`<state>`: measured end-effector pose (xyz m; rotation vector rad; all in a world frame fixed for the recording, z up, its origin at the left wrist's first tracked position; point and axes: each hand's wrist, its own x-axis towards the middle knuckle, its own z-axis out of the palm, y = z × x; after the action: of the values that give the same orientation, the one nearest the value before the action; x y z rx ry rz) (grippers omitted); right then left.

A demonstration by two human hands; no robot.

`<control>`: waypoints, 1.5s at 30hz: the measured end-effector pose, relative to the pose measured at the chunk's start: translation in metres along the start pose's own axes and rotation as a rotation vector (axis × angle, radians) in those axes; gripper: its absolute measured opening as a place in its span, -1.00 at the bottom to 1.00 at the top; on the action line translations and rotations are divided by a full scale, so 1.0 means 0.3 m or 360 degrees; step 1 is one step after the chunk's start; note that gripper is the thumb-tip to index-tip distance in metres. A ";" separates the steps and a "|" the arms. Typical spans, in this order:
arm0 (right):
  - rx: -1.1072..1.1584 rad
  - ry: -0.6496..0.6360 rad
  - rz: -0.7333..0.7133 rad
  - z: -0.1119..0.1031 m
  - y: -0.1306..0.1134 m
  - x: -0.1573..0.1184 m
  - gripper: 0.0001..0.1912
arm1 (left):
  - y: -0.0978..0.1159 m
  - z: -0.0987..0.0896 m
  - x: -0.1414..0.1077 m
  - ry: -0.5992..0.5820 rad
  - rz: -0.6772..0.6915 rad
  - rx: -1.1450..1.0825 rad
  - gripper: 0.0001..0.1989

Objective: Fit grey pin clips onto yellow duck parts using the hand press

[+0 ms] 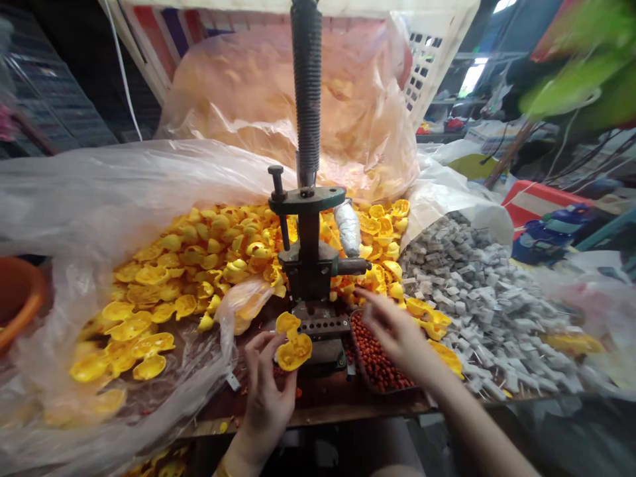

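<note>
My left hand (268,387) is closed on a yellow plastic shell (295,351), a figure-like piece with a small and a larger rounded part, its hollow side facing me. It is held just left of the base of a dark metal hand press (309,265). A perforated metal bar (325,326) sits low on the press. My right hand (392,331) reaches in above small red beads (380,354) in a shallow tray. Its index finger stretches toward the yellow shells behind, slightly blurred, with nothing visible in the fingers.
Many yellow shells (209,245) lie heaped behind and left of the press on clear plastic sheeting (124,175). A pile of grey-white small blocks (477,298) with thin wires is at right. An orange basin (20,298) stands far left, a blue jug (551,232) far right.
</note>
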<state>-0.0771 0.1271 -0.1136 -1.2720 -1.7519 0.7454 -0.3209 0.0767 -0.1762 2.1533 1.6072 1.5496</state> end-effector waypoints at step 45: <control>-0.1018 -0.0114 0.0287 0.100 0.084 -0.019 -0.79 | -0.004 0.001 0.030 0.0119 -0.1349 -0.1172 -0.69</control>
<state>-0.0910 0.1299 -0.1508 -1.8608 -2.0368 0.3266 -0.3219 0.0840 -0.1711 0.8796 1.3484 1.5388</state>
